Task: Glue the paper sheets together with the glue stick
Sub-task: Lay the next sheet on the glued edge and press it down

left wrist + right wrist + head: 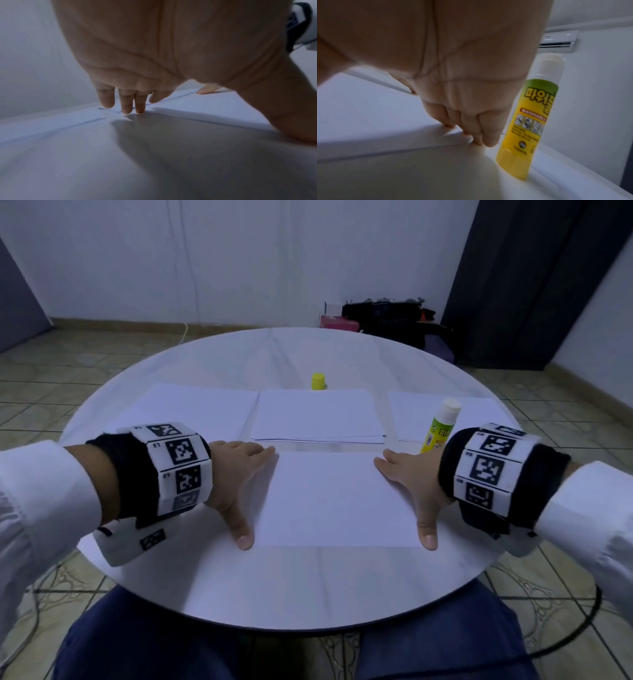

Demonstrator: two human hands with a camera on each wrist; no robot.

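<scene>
1. Front sheet (337, 498): one white paper sheet, lying flat on the round white table (274, 587), nearest to me, long side across.
2. My left hand (236, 474): I had it spread flat at the sheet's left edge, fingers straight and close together, tips at the far left corner, thumb stretched apart toward the near left corner. In the left wrist view the fingertips (126, 108) touched down at the paper's corner. It gripped nothing.
3. My right hand (409, 479): mirrored on the sheet's right edge, fingers straight, thumb splayed to the near right corner. In the right wrist view the fingertips (488, 140) pressed at the sheet's edge. Nothing held.
4. Glue stick (440, 428): yellow-green label, uncapped, white glue exposed at the top, standing upright just beyond my right hand, on or at the edge of the right paper pile; I could not tell which.
5. Yellow cap (318, 381): standing alone on the table, beyond the middle pile, well apart from the stick.
6. Paper piles: left pile (198, 409), middle pile (317, 414), right pile (411, 412), in a row beyond the front sheet.
7. Floor items: dark bags (390, 320) and a pink box (337, 321) against the far wall.
</scene>
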